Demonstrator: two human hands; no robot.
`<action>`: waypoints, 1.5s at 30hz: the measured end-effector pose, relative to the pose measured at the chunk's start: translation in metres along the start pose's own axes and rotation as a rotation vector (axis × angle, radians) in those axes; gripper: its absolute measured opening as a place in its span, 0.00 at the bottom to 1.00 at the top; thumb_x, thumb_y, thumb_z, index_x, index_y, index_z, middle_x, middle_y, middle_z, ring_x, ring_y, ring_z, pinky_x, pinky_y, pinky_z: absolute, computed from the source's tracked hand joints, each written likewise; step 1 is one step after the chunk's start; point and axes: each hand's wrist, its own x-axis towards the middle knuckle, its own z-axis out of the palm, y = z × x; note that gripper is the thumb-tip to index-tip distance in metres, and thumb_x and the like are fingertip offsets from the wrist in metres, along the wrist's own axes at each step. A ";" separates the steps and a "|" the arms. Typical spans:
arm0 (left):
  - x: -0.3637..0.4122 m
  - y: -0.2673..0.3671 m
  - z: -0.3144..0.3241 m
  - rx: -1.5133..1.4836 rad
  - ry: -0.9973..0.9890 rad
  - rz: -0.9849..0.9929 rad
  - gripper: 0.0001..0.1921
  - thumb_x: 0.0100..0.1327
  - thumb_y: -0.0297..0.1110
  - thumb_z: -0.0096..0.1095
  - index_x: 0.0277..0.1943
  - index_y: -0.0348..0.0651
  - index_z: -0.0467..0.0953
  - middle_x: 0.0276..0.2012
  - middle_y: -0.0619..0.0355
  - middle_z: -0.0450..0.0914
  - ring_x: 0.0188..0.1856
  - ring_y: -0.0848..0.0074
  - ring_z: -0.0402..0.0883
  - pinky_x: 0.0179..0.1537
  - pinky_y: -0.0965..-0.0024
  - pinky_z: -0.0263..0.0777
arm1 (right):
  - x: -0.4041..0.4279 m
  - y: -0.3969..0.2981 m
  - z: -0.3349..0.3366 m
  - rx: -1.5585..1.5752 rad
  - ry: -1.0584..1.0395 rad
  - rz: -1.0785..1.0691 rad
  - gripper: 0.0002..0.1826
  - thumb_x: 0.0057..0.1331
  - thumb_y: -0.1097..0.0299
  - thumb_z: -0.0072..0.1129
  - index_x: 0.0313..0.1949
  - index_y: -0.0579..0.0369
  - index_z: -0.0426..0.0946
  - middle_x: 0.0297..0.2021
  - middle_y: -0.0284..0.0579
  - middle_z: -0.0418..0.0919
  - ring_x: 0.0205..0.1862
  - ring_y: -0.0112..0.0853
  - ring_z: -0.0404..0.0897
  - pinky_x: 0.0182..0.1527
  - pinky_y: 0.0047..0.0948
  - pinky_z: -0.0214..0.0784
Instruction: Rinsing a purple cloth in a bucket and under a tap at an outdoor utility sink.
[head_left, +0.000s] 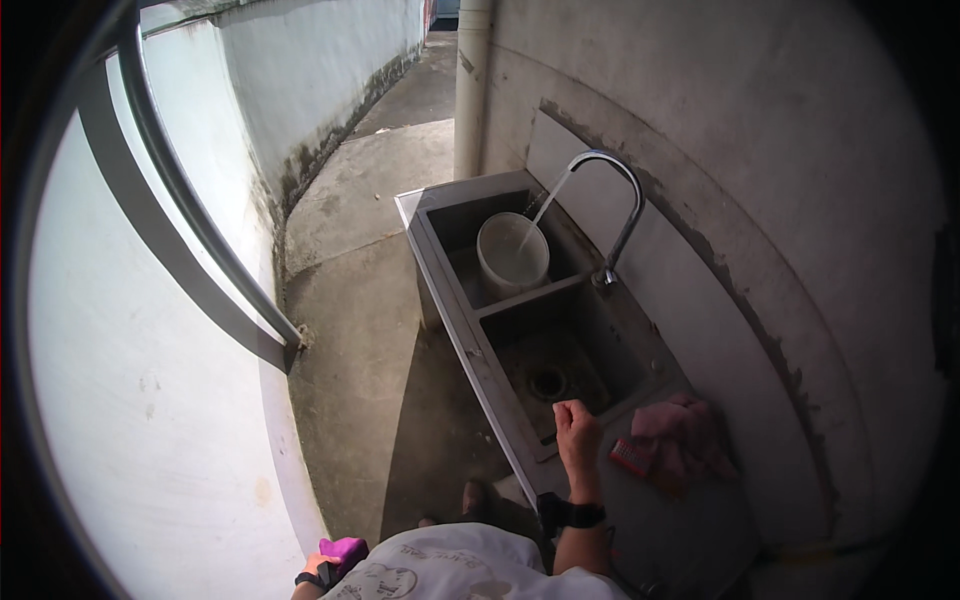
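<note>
My left hand (321, 564), low by my side, grips a purple object (349, 553), perhaps a sponge or folded cloth. Over the near edge of the empty near basin (585, 352) is my right hand (576, 431), fingers curled into a loose fist with nothing visible in it. In the far basin (466, 266) a white plastic bucket (491, 277) stands under the curved chrome faucet (637, 199). A stream of water (551, 196) runs from the spout into the bucket, which holds some water.
Right of my right hand, a crumpled pink cloth (686, 435) and a small red item (630, 457) lie on the sink counter (667, 525). A steel pole (187, 195) slants along the white wall (150, 375) at left. Beyond the sink rises a pale drainpipe (470, 97) beside a concrete walkway (352, 300).
</note>
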 end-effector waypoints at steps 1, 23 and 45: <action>0.000 0.002 0.000 -0.004 -0.007 0.002 0.14 0.44 0.32 0.70 0.30 0.31 0.78 0.23 0.55 0.79 0.26 0.72 0.77 0.30 0.67 0.70 | -0.001 -0.002 -0.005 -0.015 0.003 0.023 0.08 0.60 0.63 0.56 0.30 0.54 0.75 0.22 0.49 0.76 0.25 0.44 0.76 0.26 0.36 0.67; 0.019 -0.012 -0.011 -0.019 -0.174 0.407 0.12 0.46 0.27 0.66 0.34 0.28 0.77 0.27 0.56 0.79 0.26 0.71 0.76 0.31 0.68 0.70 | -0.006 -0.007 -0.017 -0.114 -0.015 0.104 0.08 0.60 0.65 0.56 0.29 0.56 0.73 0.23 0.48 0.76 0.27 0.43 0.76 0.27 0.35 0.66; -0.013 -0.003 0.002 -0.045 -0.058 0.001 0.16 0.46 0.33 0.67 0.35 0.29 0.78 0.28 0.55 0.80 0.29 0.73 0.77 0.33 0.70 0.69 | 0.000 -0.015 0.016 -0.041 -0.044 0.002 0.09 0.60 0.65 0.57 0.28 0.57 0.72 0.21 0.50 0.74 0.24 0.47 0.74 0.25 0.37 0.64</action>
